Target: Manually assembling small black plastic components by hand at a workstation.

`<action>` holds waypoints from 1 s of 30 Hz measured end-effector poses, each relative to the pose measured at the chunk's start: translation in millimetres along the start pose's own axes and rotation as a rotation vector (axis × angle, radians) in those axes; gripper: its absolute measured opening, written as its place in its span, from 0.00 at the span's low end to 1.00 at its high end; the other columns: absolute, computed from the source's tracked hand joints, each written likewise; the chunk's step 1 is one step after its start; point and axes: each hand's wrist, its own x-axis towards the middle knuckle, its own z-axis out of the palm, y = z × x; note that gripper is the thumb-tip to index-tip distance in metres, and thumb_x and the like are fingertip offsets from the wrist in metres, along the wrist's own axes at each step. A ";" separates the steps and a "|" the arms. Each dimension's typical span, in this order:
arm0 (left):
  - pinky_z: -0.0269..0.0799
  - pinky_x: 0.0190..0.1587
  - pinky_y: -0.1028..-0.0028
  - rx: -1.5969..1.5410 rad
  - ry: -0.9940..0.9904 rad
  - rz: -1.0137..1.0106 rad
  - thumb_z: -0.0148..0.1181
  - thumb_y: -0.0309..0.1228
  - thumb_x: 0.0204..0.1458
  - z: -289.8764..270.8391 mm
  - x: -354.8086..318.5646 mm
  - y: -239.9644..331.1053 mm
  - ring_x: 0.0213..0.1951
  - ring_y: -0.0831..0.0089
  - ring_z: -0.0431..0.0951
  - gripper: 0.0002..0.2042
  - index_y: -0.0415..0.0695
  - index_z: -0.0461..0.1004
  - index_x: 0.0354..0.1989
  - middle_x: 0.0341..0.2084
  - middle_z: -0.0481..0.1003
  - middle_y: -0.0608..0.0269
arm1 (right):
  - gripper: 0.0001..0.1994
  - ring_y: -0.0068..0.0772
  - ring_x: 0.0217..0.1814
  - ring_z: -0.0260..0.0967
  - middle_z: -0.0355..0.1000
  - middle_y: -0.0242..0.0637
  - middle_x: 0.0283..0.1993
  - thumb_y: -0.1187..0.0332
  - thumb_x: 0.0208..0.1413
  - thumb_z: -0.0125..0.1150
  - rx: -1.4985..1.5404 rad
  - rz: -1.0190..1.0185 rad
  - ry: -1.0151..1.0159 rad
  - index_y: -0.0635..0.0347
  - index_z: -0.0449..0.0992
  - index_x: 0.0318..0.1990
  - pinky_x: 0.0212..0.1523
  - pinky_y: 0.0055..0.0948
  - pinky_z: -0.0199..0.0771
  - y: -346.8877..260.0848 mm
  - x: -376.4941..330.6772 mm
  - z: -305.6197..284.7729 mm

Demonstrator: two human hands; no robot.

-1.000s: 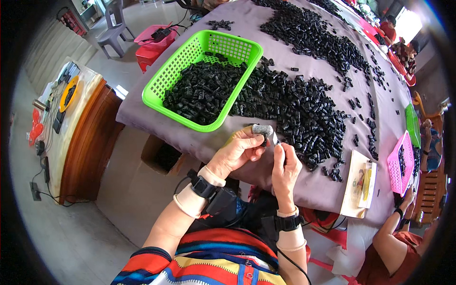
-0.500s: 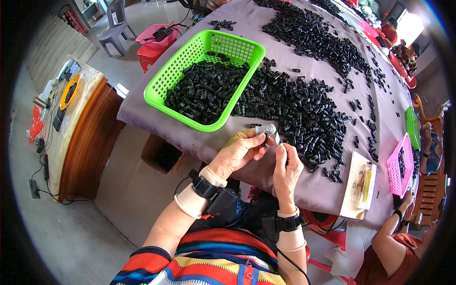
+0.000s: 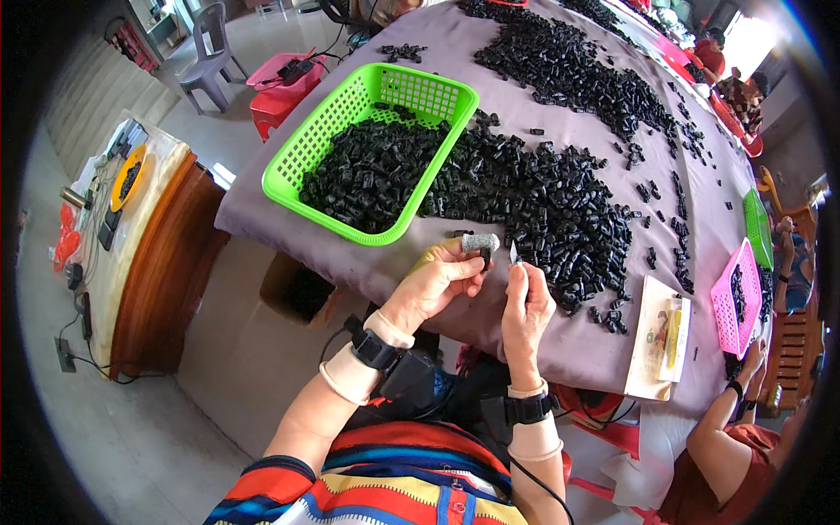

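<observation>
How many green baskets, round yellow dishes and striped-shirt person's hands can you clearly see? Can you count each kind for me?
Green baskets: 2 (the big basket and the far-right basket)
Round yellow dish: 1
Striped-shirt person's hands: 2 (left hand and right hand)
Total: 5

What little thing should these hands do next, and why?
Perhaps the right hand should bring its small blade-like tool to the black piece: the left hand holds that piece close by, and the tool's pale tip appears to stand just apart from it.
</observation>
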 end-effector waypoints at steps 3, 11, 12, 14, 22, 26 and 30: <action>0.67 0.26 0.81 0.161 -0.021 0.040 0.53 0.24 0.52 7.6 -3.6 -0.7 0.25 0.80 0.70 0.11 0.43 0.71 0.45 0.27 0.72 0.68 | 0.09 0.20 0.22 0.59 0.67 0.34 0.21 0.67 0.57 0.53 0.008 -0.043 0.020 0.64 0.72 0.34 0.24 0.23 0.62 3.1 -0.4 2.0; 0.68 0.23 0.81 0.630 0.273 0.502 0.54 0.20 0.49 41.6 -27.7 96.9 0.20 0.82 0.69 0.13 0.40 0.72 0.44 0.22 0.70 0.67 | 0.11 0.21 0.22 0.59 0.66 0.34 0.20 0.64 0.57 0.53 0.025 0.004 -0.020 0.64 0.72 0.34 0.25 0.24 0.62 1.4 -3.0 -4.7; 0.68 0.23 0.81 0.696 0.353 0.600 0.55 0.20 0.49 34.8 -25.8 110.0 0.21 0.82 0.69 0.14 0.40 0.71 0.45 0.22 0.70 0.67 | 0.11 0.21 0.22 0.59 0.66 0.33 0.20 0.63 0.57 0.53 0.019 -0.019 -0.016 0.64 0.72 0.34 0.24 0.24 0.61 -0.4 -3.2 -4.8; 0.68 0.22 0.82 0.878 0.567 0.766 0.57 0.21 0.47 34.2 -23.3 125.5 0.22 0.82 0.71 0.15 0.39 0.70 0.46 0.22 0.70 0.67 | 0.12 0.20 0.22 0.58 0.65 0.32 0.20 0.62 0.58 0.53 0.013 -0.043 -0.005 0.64 0.72 0.34 0.24 0.23 0.61 -0.1 -1.8 -5.0; 0.66 0.22 0.82 1.355 0.314 0.738 0.57 0.21 0.46 32.3 2.4 49.3 0.20 0.81 0.70 0.09 0.38 0.75 0.37 0.23 0.70 0.65 | 0.10 0.19 0.22 0.59 0.66 0.32 0.20 0.65 0.57 0.53 0.059 -0.010 0.011 0.64 0.72 0.34 0.24 0.22 0.61 5.1 -3.6 -6.6; 0.69 0.31 0.72 1.609 0.349 0.682 0.55 0.18 0.42 10.5 22.4 22.3 0.27 0.65 0.73 0.10 0.40 0.74 0.35 0.26 0.70 0.56 | 0.08 0.18 0.22 0.59 0.66 0.32 0.20 0.68 0.56 0.53 0.078 -0.026 -0.006 0.65 0.72 0.34 0.24 0.21 0.62 2.8 -4.3 -4.1; 0.69 0.36 0.65 1.713 0.341 0.588 0.53 0.16 0.39 3.4 27.2 16.2 0.34 0.54 0.72 0.11 0.40 0.73 0.34 0.26 0.68 0.52 | 0.08 0.18 0.22 0.58 0.66 0.31 0.20 0.68 0.56 0.54 0.091 -0.034 0.010 0.64 0.72 0.34 0.24 0.20 0.61 5.3 -3.2 -3.5</action>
